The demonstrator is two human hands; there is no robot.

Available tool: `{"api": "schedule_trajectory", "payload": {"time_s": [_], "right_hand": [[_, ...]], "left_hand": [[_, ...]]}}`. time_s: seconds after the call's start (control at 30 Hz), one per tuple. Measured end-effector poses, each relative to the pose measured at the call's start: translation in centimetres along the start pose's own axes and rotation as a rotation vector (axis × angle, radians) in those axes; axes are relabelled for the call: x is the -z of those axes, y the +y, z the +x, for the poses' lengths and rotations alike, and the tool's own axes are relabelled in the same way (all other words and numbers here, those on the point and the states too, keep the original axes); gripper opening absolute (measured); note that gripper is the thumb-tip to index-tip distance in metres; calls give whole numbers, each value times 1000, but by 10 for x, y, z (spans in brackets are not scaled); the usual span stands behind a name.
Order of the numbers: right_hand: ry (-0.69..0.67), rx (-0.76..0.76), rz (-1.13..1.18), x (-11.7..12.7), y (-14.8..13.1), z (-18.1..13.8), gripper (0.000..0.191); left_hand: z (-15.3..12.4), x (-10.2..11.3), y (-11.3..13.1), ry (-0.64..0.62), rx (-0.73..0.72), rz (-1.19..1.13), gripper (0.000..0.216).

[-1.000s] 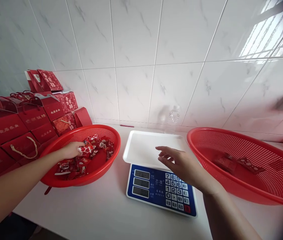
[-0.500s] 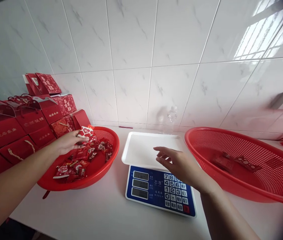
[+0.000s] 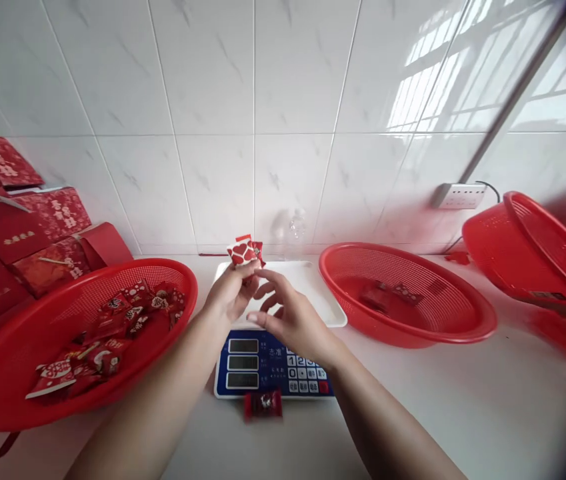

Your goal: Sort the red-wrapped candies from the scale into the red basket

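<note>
Above the white tray of the scale, my left hand grips small wrapped candies, red and white with a heart pattern; a darker red wrapper pokes out beside them. My right hand is close by, its fingers curved and apart with nothing visible in them; its fingertips reach the left hand's fingers, and I cannot tell whether they touch. Below both hands is the blue keypad panel of the scale. At the panel's front edge a single red wrapped candy appears, slightly blurred.
On the left, a red plastic basket holds several wrapped candies, with stacked red gift boxes behind. Another red basket on the right holds a few packets. Further right is a tilted red basket. A clear bottle stands by the wall.
My left hand has carried the candies from the left basket to over the scale. My right hand is now beside it. A red candy now shows at the scale's front edge. The view has turned right.
</note>
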State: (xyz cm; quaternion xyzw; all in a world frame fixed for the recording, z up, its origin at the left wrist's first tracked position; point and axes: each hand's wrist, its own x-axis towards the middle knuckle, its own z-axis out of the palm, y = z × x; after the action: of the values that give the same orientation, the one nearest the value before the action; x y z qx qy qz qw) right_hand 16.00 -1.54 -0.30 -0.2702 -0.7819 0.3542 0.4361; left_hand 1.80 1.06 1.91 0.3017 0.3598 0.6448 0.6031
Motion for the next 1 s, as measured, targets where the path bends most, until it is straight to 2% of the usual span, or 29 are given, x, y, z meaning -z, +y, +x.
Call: {"api": "schedule_trajectory", "payload": {"time_s": [0.1,0.23,0.4,0.57,0.67,0.73,0.8,0.9,0.93,1.0], "right_hand": [[121,-19,-122,6,7,4,44],[219,-39,-65,19,10,7,34],[212,3,-68,22,-3,3,25],[58,-25,-88,20,-7,-2,24],[48,-88,-98,21,-6,-13,24],[34,-128,-103,18,-14,-31,21],[-76,-167,-47,9,-28,-59,17],[-484,-209,64,-7,-48,-103,13],[-531,-255,10,-8,-50,-114,10],[-497,-287,-56,12,-46,-126,11]], "left_hand": [[14,-4,-9,-21,-44,-23,13],[6,4,-10,-84,-33,22,21],[-7,20,-24,-181,-37,128,24],[-6,34,-36,-203,-3,116,27],[-7,36,-35,-222,-13,138,26],[-10,36,-33,-238,-21,163,26],[-13,36,-30,-259,-38,186,27],[-16,35,-25,-282,-58,183,27],[-17,35,-23,-286,-59,176,27],[-16,35,-19,-291,-54,164,26]]}}
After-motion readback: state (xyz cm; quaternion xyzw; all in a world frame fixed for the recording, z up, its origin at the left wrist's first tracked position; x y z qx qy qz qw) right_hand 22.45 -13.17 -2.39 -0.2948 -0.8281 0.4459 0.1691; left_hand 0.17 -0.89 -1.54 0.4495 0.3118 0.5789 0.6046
